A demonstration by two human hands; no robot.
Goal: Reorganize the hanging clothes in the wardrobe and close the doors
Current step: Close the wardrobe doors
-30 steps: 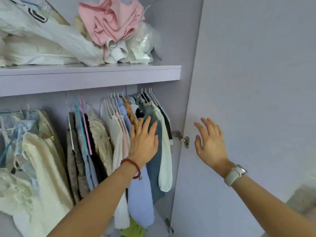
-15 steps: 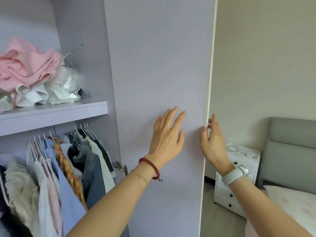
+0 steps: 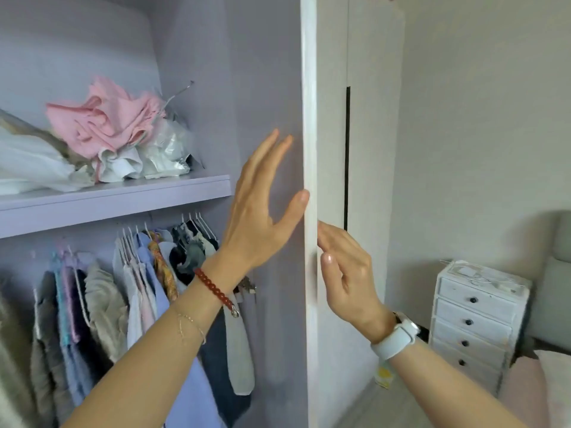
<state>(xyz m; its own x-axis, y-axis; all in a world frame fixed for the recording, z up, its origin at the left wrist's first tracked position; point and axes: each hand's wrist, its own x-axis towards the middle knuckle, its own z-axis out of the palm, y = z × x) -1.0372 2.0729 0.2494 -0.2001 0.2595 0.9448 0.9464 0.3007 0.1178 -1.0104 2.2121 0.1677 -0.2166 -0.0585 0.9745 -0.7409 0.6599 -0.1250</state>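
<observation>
Two bare hands work on the edge of the wardrobe door, which stands nearly edge-on to the camera, its white edge running from top to bottom of the view. The left hand lies spread and flat against the door's lilac inner face, fingers pointing up and the thumb tip touching the white edge; it grips nothing. A red bead bracelet and a thin chain sit on that wrist. The right hand is on the outer side of the door, fingers loosely curled with their tips just at the edge; whether they actually clasp the edge cannot be told. A white watch wraps the right wrist. Left of the door the wardrobe is open: the hanging clothes crowd the rail under the shelf, pale shirts, a blue one, a patterned orange strip and dark pieces on white hangers, with beige and grey garments further left. On the shelf lies a heap of pink fabric beside white cloth and a crumpled clear plastic bag. To the right, past the door, a white chest of small drawers stands against the wall.
</observation>
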